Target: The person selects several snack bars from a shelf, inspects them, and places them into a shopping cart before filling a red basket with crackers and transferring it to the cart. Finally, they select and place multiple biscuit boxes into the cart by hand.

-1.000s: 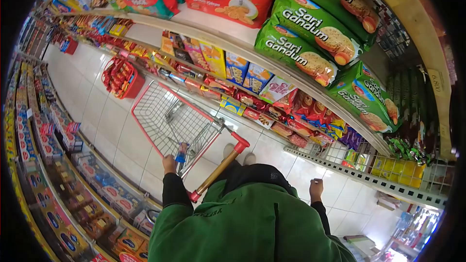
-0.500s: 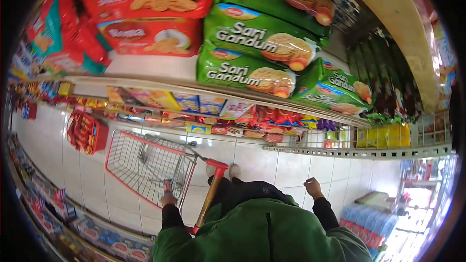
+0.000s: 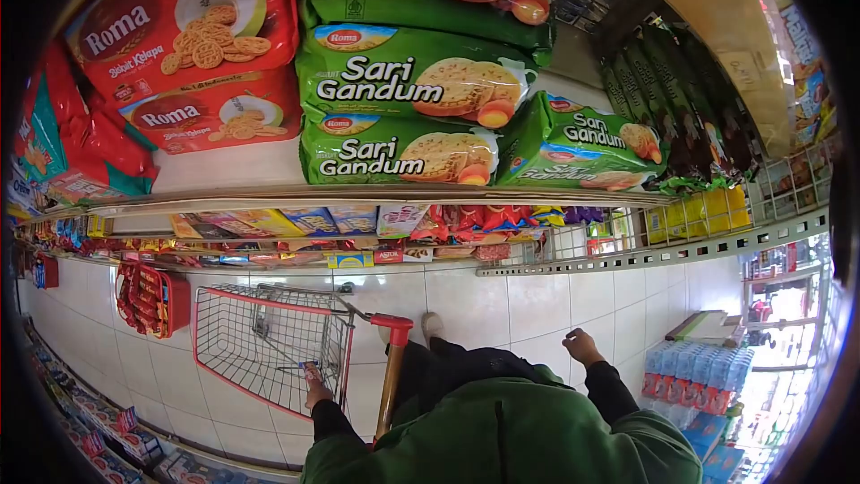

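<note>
In the head view my left hand (image 3: pixel 316 389) is closed on a small colourful packet (image 3: pixel 310 367), too small to read. It reaches over the red-edged near side of a wire shopping cart (image 3: pixel 269 341). The cart's handle bar (image 3: pixel 391 376) with its red end stands just right of this hand. My right hand (image 3: pixel 583 346) hangs out to the right above the tiled floor, fingers loosely bent and slightly apart, holding nothing visible.
Ahead is a shelf (image 3: pixel 224 200) with green Sari Gandum biscuit packs (image 3: pixel 403 81) and red Roma packs (image 3: pixel 179 36). A red bin of packets (image 3: pixel 152 300) stands beyond the cart. Bottled water packs (image 3: pixel 699 372) are stacked at right; another stocked shelf (image 3: pixel 98 421) lines the lower left.
The camera view has shifted, so the shelf packs appear further left and sharper. My left hand with the packet sits slightly lower in view; my right hand stays out to the side.
</note>
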Demonstrator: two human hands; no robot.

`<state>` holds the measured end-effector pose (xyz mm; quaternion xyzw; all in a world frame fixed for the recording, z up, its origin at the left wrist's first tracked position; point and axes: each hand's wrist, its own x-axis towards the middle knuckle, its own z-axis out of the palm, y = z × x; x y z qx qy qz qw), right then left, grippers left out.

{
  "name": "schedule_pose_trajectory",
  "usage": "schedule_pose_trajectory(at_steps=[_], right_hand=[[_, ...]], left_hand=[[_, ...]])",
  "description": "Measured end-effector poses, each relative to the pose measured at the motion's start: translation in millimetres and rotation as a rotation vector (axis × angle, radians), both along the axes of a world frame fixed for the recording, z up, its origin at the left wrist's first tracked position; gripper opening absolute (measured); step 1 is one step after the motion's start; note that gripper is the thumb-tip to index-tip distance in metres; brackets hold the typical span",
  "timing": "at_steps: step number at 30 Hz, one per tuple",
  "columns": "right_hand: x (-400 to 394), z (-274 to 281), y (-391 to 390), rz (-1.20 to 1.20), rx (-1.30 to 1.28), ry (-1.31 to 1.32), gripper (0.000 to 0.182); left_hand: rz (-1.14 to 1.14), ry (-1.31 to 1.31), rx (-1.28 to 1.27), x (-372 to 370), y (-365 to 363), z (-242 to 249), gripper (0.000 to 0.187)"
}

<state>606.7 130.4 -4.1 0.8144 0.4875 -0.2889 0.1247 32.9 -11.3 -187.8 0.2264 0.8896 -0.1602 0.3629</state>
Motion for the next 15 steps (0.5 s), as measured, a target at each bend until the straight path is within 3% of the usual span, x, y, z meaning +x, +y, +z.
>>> schedule_pose_trajectory(at_steps=[1,4,7,8,11,12,15], right_hand=[[-2,2,2,-0.006,-0.002,0.011,0.032],[-4,4,5,-0.012,0.012,0.037,0.032],[-2,1,6,-0.01,0.032,0.073,0.032],[-1,0,6,-0.003,0.034,0.088,0.032],[2,-4,10,0.016,0.038,0.137,0.033],[5,-9,11,0.021,0.032,0.155,0.033],[5,-18,19,0.071,0.053,0.217,0.032]], left_hand=[[0.029,0.015,0.043,1,1,4,0.022],[-0.225,0.019,0.222,-16,-28,-58,0.02],[-0.172,0.012,0.199,-16,-6,-29,0.018],[0.098,0.016,0.32,-13,1,-12,0.021],[0.617,0.08,0.889,-10,7,-9,0.02],[0.926,0.08,0.94,-3,19,17,0.02],[0.863,0.255,1.144,20,36,101,0.021]])
